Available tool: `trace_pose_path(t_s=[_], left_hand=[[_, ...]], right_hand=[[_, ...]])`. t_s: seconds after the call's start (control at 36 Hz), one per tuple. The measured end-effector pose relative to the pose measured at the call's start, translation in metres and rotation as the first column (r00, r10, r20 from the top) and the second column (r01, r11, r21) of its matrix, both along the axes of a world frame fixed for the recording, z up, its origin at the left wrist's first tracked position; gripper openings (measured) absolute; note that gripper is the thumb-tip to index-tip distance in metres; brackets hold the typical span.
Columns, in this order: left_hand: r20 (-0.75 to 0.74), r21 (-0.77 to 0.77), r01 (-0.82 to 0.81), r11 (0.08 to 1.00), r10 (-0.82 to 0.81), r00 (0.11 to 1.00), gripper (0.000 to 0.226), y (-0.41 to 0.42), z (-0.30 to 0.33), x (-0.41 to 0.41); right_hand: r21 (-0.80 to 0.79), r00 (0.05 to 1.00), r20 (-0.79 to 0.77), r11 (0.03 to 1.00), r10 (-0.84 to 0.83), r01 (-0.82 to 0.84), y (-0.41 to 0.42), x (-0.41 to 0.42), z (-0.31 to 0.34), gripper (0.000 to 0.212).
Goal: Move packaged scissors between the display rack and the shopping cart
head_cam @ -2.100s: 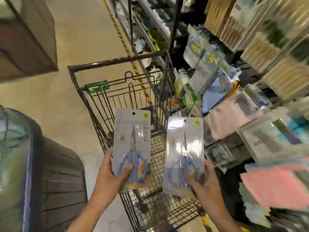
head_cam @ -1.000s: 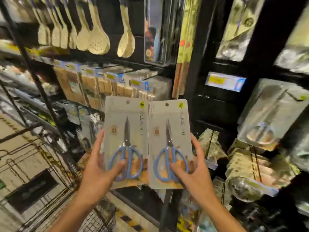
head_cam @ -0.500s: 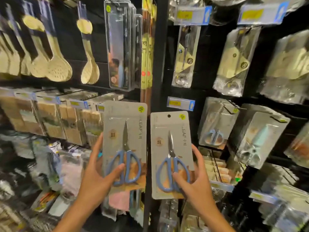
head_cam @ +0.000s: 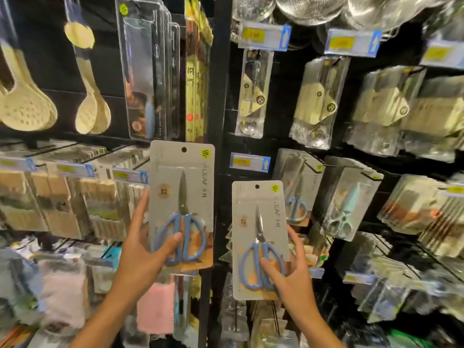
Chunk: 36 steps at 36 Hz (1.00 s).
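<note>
Two scissors packs are held up in front of the display rack (head_cam: 217,96). The left hand (head_cam: 143,257) grips the left pack (head_cam: 182,197), thumb across the blue handles, in front of the rack's black post. The right hand (head_cam: 291,277) grips the right pack (head_cam: 258,237), lower, just beside a hanging pack of the same scissors (head_cam: 297,187). Around them hang a price tag (head_cam: 249,162), wooden spoons (head_cam: 27,106), knife packs (head_cam: 148,69) and pink cloths (head_cam: 155,307).

The left hand (head_cam: 140,257) grips one packaged scissors card (head_cam: 182,187) upright; the right hand (head_cam: 292,280) grips a second card (head_cam: 258,222), lower, before the display rack (head_cam: 218,96) hung with packaged scissors (head_cam: 297,189).
</note>
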State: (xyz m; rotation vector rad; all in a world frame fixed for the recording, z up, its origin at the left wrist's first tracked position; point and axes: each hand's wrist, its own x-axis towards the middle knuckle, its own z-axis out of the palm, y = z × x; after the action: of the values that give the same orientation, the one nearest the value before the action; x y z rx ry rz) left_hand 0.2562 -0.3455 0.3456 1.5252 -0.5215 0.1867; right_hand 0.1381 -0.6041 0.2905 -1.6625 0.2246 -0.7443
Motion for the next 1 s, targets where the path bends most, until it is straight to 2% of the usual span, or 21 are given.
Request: trace_pose_path(t_s=[0.25,0.53,0.75,1.0], left_hand=[[0.018,0.050,-0.013,0.999,0.012,1.000,0.097,-0.014,-0.003,0.018],[0.033,0.003,-0.028,1.000,0.028,0.999,0.096,-0.029,0.000,0.024],[0.059,0.058,-0.011,0.998,0.008,0.998,0.096,-0.020,-0.003,0.040],[0.069,0.035,0.061,0.998,-0.064,0.996,0.096,-0.016,-0.007,0.054]], right_hand=[[-0.001,1.000,0.005,1.000,0.009,-0.009,-0.021,0.027,-0.006,0.079],[-0.012,0.998,0.009,0.998,0.067,-0.067,-0.038,0.056,-0.004,0.077],[0.009,0.999,0.027,1.000,0.027,-0.027,-0.028,0.069,-0.005,0.078],[-0.004,0.997,0.069,1.000,-0.024,0.024,-0.012,0.076,0.003,0.077]])
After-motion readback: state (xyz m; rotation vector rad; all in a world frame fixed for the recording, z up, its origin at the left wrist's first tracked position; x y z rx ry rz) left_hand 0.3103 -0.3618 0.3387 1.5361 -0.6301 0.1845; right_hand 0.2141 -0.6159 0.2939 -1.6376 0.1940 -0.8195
